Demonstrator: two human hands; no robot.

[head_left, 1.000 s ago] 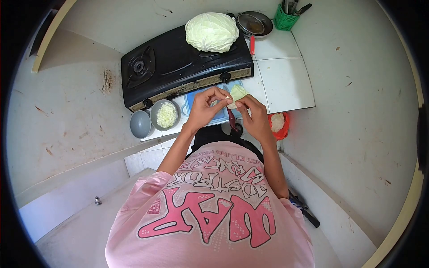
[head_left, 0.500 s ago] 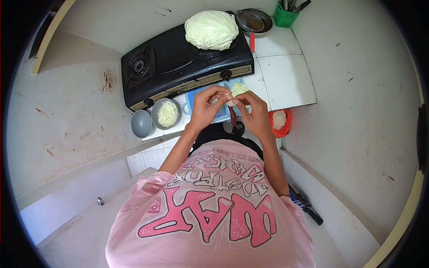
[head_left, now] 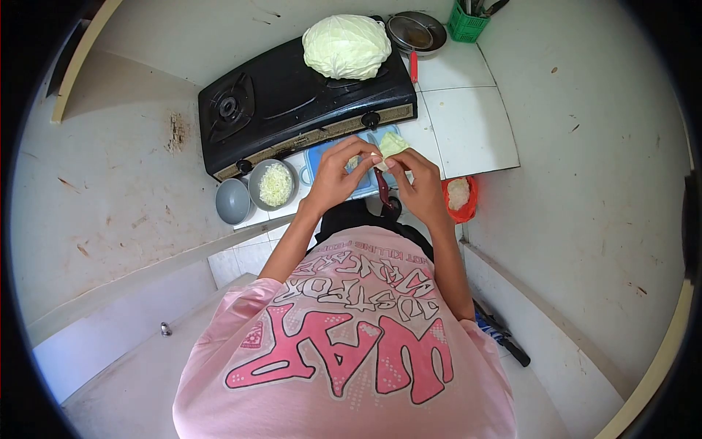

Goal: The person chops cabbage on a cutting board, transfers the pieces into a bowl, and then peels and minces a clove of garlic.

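Over the blue cutting board (head_left: 315,159), my left hand (head_left: 341,173) and my right hand (head_left: 417,186) meet fingertip to fingertip. Both pinch a small whitish piece (head_left: 379,164), too small to name for certain; it could be a garlic clove. Just below it the dark red handle of a knife (head_left: 382,188) sticks out past the board's near edge, its blade hidden. Beyond my right fingers lies a pale green cabbage leaf (head_left: 393,143). Left of the board, a grey bowl (head_left: 255,187) holds shredded cabbage (head_left: 276,185).
A second grey bowl (head_left: 232,203) stands at the left. Behind the board is a black gas stove (head_left: 285,95) bearing a whole cabbage (head_left: 346,47). Pans (head_left: 431,33) and a green basket (head_left: 466,28) of utensils stand at the back right; a red bag (head_left: 461,212) sits at right.
Hardly anything differs. My fingertips have shifted slightly around the whitish piece, and the whole view has moved a little.
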